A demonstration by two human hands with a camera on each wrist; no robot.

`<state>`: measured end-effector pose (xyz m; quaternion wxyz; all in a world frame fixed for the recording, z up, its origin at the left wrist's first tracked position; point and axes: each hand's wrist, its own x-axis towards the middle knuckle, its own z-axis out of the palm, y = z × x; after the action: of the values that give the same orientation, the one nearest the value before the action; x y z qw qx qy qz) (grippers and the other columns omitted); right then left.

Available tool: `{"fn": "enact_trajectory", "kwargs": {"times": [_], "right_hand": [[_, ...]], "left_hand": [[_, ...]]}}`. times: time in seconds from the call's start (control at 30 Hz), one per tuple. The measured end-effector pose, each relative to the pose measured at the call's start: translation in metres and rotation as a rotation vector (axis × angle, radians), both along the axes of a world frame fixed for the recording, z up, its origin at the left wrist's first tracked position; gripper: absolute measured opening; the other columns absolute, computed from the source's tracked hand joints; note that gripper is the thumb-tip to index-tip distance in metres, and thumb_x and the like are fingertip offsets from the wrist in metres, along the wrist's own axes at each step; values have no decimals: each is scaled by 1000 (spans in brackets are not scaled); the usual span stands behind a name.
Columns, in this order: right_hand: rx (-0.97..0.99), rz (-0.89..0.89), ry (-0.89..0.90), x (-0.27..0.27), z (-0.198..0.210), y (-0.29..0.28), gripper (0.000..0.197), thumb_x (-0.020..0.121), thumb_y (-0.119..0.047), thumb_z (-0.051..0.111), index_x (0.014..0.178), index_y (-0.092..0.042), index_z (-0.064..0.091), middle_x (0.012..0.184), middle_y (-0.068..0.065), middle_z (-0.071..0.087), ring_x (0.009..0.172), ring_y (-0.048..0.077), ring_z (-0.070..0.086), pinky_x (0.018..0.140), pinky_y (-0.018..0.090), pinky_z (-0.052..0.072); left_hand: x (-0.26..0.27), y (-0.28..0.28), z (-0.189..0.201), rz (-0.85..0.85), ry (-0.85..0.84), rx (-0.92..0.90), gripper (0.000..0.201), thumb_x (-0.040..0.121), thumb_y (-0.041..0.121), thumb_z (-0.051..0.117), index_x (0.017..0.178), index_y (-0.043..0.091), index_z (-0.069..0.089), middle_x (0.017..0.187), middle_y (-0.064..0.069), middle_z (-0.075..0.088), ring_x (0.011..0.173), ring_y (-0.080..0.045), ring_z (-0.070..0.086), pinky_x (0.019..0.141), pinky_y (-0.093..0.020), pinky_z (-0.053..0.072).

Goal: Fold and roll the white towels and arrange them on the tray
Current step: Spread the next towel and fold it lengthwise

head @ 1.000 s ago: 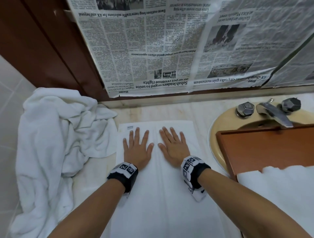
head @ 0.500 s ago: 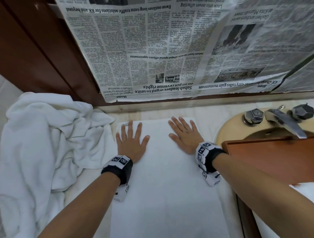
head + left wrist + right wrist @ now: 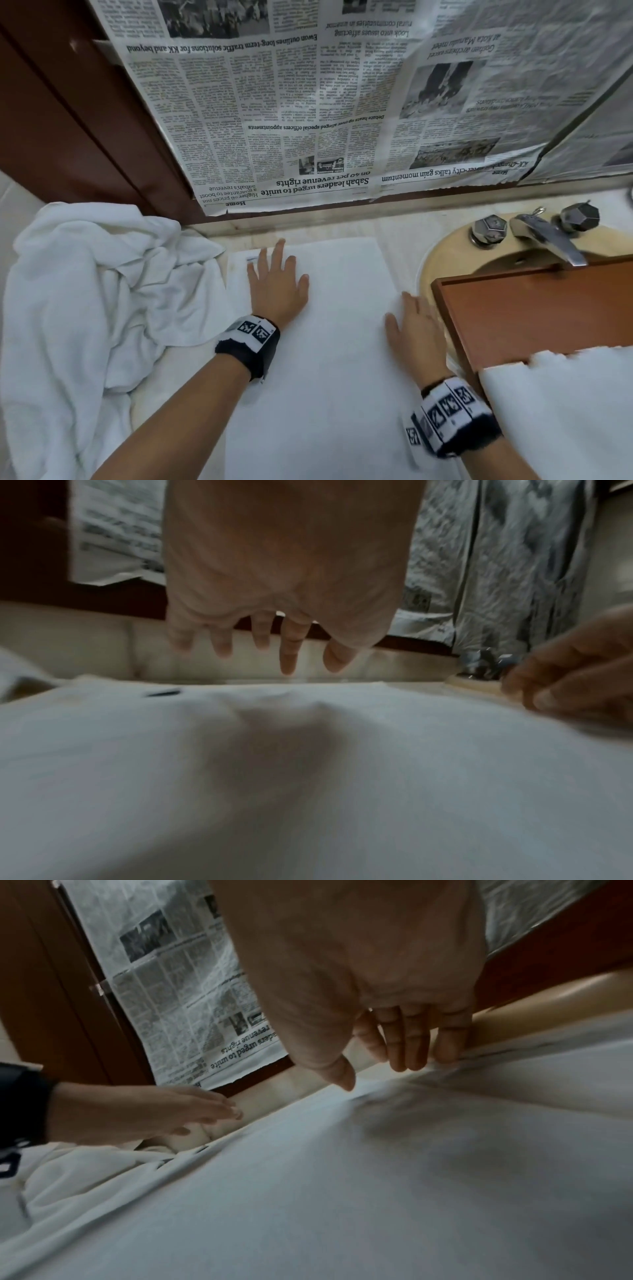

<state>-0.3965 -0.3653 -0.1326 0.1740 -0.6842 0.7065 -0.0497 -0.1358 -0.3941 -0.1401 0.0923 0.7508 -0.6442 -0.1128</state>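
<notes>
One towel (image 3: 325,359) lies flat and smooth on the surface (image 3: 400,236), a long white strip running from the back edge toward the person; judged folded lengthwise, not yet rolled. Left hand (image 3: 277,291) rests palm-down on its far left part, fingers straight and spread, near a small label at the corner. Right hand (image 3: 416,329) sits at the towel's right edge beside the tray (image 3: 513,308), fingers straight and close together; the right wrist view shows the fingertips (image 3: 448,1053) at the hem, holding nothing. White cloth (image 3: 565,411) overlaps the tray's near end; whether it is a finished roll cannot be told, and the tray's bare wood shows beyond it. Crumpled pile of towels (image 3: 92,308) waits at the left, unfolded. Estimate: early to middle stage; rolling this towel, placing it, then the pile remain.
</notes>
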Motion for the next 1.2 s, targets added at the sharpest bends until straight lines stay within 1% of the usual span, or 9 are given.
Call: {"fn": "enact_trajectory", "kwargs": {"times": [0.13, 0.27, 0.4, 0.57, 0.7, 0.83, 1.0, 1.1, 1.2], "right_hand": [[31, -107, 4, -17, -3, 20, 28, 96, -26, 53, 115, -6, 56, 118, 14, 54, 104, 33, 52, 80, 41, 46], [53, -153, 2, -20, -3, 32, 20, 97, -25, 54, 107, -8, 57, 114, 9, 54, 104, 29, 55, 75, 38, 47], [4, -163, -55, -19, -8, 33, 12, 96, -20, 56, 99, -9, 61, 106, 7, 60, 102, 27, 57, 77, 37, 48], [19, -187, -68, -19, -9, 28, 15, 95, -20, 53, 95, -10, 64, 102, 5, 64, 97, 23, 59, 77, 35, 48], [33, -168, -71, -20, -6, 29, 14, 94, -20, 52, 97, -9, 61, 104, 6, 62, 96, 24, 59, 70, 31, 43], [41, -105, -48, -23, -3, 32, 20, 99, -25, 50, 112, -12, 59, 117, 4, 54, 106, 21, 57, 76, 27, 45], [26, -98, -100, -21, -3, 27, 12, 92, -16, 53, 97, -6, 57, 101, 8, 60, 91, 26, 60, 64, 27, 32], [31, -108, -169, -27, 3, 25, 9, 92, -17, 51, 89, -10, 47, 82, 4, 57, 74, 24, 55, 58, 33, 37], [-39, -115, -235, -34, 12, 25, 10, 91, -17, 59, 91, -12, 49, 81, 2, 59, 72, 23, 57, 61, 34, 44]], "left_hand": [[-48, -25, 13, -129, 175, 58, 45, 100, 38, 49, 138, 15, 52, 148, -7, 42, 129, -30, 43, 103, -43, 40], [-101, -51, 12, -194, 308, 109, 42, 99, 37, 54, 132, 11, 55, 132, -9, 51, 121, -28, 50, 97, -41, 45], [-136, -70, 10, -164, 225, 168, 44, 98, 47, 53, 123, 12, 55, 122, -6, 55, 113, -28, 55, 89, -40, 48], [-155, -87, 12, -104, 49, 168, 37, 97, 42, 53, 117, 11, 55, 118, -7, 57, 107, -30, 57, 75, -35, 39], [-165, -94, 20, -10, 85, 235, 11, 93, 18, 54, 99, 10, 58, 106, -9, 58, 101, -33, 60, 72, -32, 40], [-166, -93, 19, 26, 182, 209, 5, 89, 13, 54, 87, 8, 52, 83, -6, 50, 81, -32, 55, 65, -31, 40], [-158, -82, 15, 16, 442, 46, 15, 89, 10, 54, 103, 10, 54, 86, -11, 65, 80, -32, 58, 70, -36, 44], [-156, -79, 15, 41, 529, 23, 23, 91, 7, 51, 109, 13, 65, 82, -6, 65, 81, -26, 58, 77, -34, 48], [-158, -84, 14, 89, 577, 17, 26, 93, 7, 51, 106, 12, 73, 91, -8, 71, 90, -25, 62, 77, -26, 43]]}}
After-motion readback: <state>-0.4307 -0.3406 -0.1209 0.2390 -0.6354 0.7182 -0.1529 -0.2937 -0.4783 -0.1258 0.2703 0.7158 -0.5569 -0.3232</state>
